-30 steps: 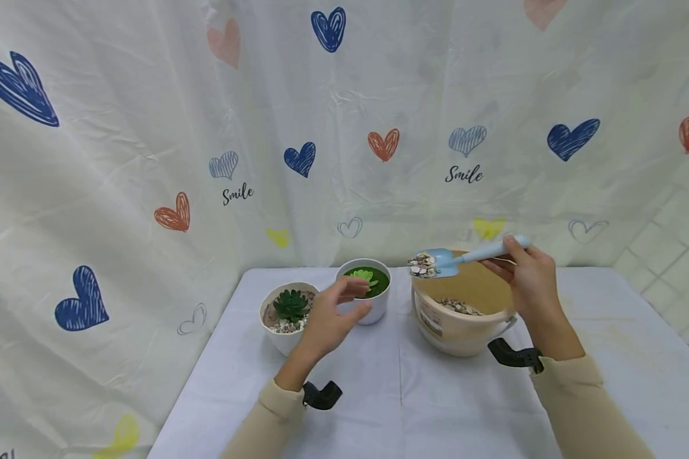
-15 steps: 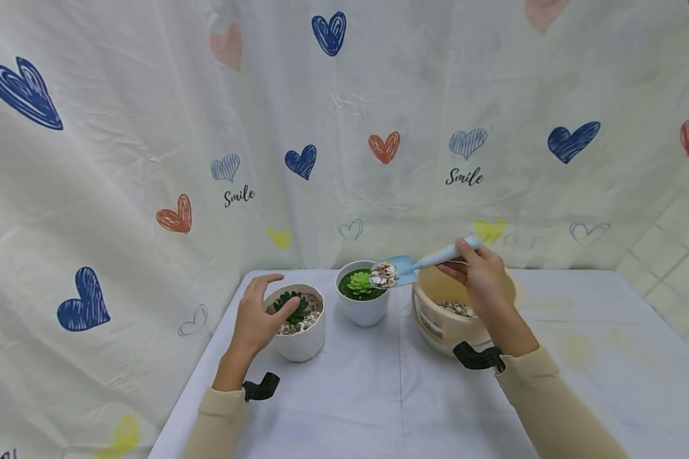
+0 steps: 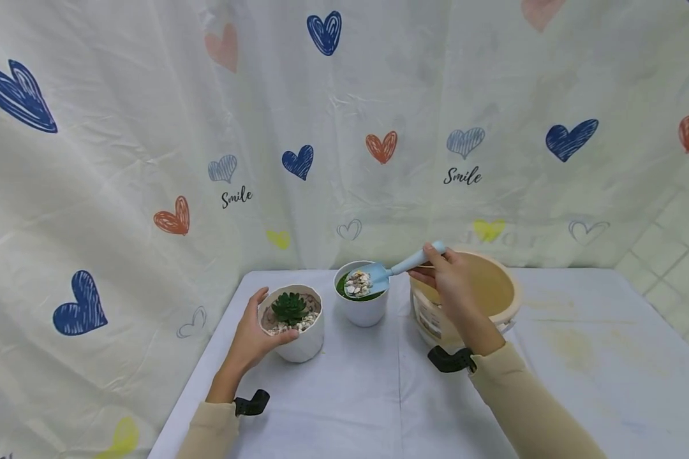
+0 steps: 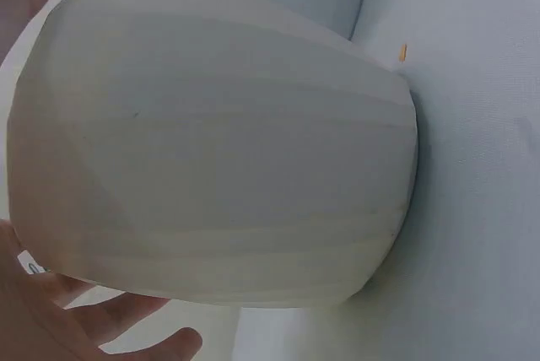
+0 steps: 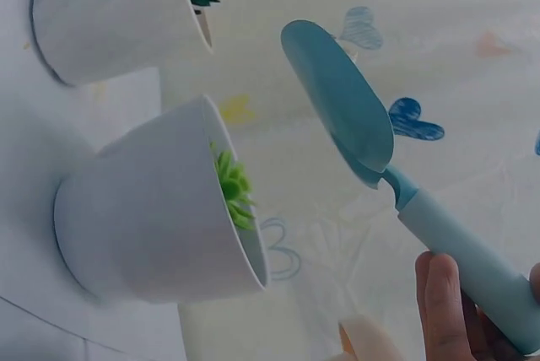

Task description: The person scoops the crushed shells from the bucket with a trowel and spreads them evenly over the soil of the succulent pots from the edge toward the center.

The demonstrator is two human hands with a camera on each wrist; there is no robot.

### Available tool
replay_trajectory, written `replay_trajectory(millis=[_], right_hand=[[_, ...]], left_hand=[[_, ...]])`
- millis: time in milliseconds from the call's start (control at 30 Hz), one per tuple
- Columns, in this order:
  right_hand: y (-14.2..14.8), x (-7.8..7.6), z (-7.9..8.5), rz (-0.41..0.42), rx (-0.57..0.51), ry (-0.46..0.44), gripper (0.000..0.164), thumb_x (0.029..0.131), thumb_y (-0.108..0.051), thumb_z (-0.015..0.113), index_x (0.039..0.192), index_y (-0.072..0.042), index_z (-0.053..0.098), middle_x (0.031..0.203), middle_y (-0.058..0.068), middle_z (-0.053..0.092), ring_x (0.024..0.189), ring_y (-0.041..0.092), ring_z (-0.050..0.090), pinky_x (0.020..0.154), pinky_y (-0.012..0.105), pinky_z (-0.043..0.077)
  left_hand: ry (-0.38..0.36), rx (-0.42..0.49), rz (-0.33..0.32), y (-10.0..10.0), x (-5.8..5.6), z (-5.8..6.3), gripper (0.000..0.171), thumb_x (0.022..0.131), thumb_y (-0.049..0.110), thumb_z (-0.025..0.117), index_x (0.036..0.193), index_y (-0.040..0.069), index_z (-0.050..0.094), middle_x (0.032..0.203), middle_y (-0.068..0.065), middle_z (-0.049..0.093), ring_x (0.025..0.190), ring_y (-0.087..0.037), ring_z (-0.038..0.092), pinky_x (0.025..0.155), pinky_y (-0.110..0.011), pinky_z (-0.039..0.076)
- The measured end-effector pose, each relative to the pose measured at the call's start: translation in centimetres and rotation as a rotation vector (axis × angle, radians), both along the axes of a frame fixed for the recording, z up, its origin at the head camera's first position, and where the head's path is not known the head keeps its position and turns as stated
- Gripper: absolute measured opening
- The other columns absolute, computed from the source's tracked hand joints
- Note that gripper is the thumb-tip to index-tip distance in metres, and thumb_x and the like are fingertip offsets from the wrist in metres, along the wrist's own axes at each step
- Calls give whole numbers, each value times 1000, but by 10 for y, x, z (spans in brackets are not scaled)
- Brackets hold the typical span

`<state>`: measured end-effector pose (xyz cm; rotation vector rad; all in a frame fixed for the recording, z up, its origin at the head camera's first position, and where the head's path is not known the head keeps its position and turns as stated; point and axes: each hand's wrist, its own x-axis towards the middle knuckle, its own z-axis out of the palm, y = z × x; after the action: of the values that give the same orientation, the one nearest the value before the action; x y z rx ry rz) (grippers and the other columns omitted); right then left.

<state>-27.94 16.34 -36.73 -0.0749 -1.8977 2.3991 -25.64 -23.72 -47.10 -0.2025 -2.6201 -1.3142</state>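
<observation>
Nearest, the person's left grip (image 3: 251, 333) is part-curled about the left side of the faceted white pot (image 3: 300, 349), thumb along the near rim and fingers at the far left; the left wrist view shows the fingers spread along its wall. A dark green succulent (image 3: 289, 308) and pale pebbles fill this pot, directly right of the left grip.

Right of that pot and well apart from it, the right grip (image 3: 452, 287) pinches a light blue trowel (image 3: 400, 268) by its handle, fingers closed on it. The trowel's long axis runs leftward from the right grip, slanting down across the head view to a blade heaped with gravel (image 3: 356, 284). The decisive relation appears to be blade to faceted pot: its mouth lies left of the right grip, beyond the blade's tip, and the left grip is the nearer hand.

Behind the right grip and to its right stands a cream bucket (image 3: 488, 280). Left of the right grip, beneath the blade in the head view, is a small white pot (image 3: 364, 313) with a light green plant (image 5: 234, 190) (the right wrist view shows blade and pot apart). Beyond both grips, past the white-covered table (image 3: 344, 401), hangs a heart-printed curtain (image 3: 413, 83).
</observation>
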Motion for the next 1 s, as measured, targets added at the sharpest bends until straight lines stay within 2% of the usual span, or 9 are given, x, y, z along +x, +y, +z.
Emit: replay_trajectory(millis=[167,333,733,1000], right_hand=[[-15,-2,1,-24,41,-23,26,106,-31,55,110,-5,54,91,0,67,81,11,74,81,27,61],[-28,-3,0,-21,26,-17,25,106,-28,55,111,-4,55,93,2,66,81,10,74,81,27,61],[-56,-6,-9,-22,87,22,32,105,-31,59,114,0,58,107,10,63,82,11,73,80,25,61],[-72,-9,-14,-35,139,71,31,104,-29,61,114,0,61,101,10,66,81,12,73,77,27,62]], left_hand=[[-18,25,-5,1,-1,-8,124,66,50,94,162,30,19,165,-13,31,149,-41,36,113,-68,35],[-44,51,5,3,0,-11,123,68,47,94,162,27,18,161,-18,38,145,-42,42,111,-65,38],[-73,115,3,2,0,-15,118,70,41,94,161,28,20,162,-19,36,145,-42,42,110,-64,40],[-73,147,-7,2,0,-17,115,72,39,93,161,29,20,160,-19,38,143,-42,44,109,-63,43]])
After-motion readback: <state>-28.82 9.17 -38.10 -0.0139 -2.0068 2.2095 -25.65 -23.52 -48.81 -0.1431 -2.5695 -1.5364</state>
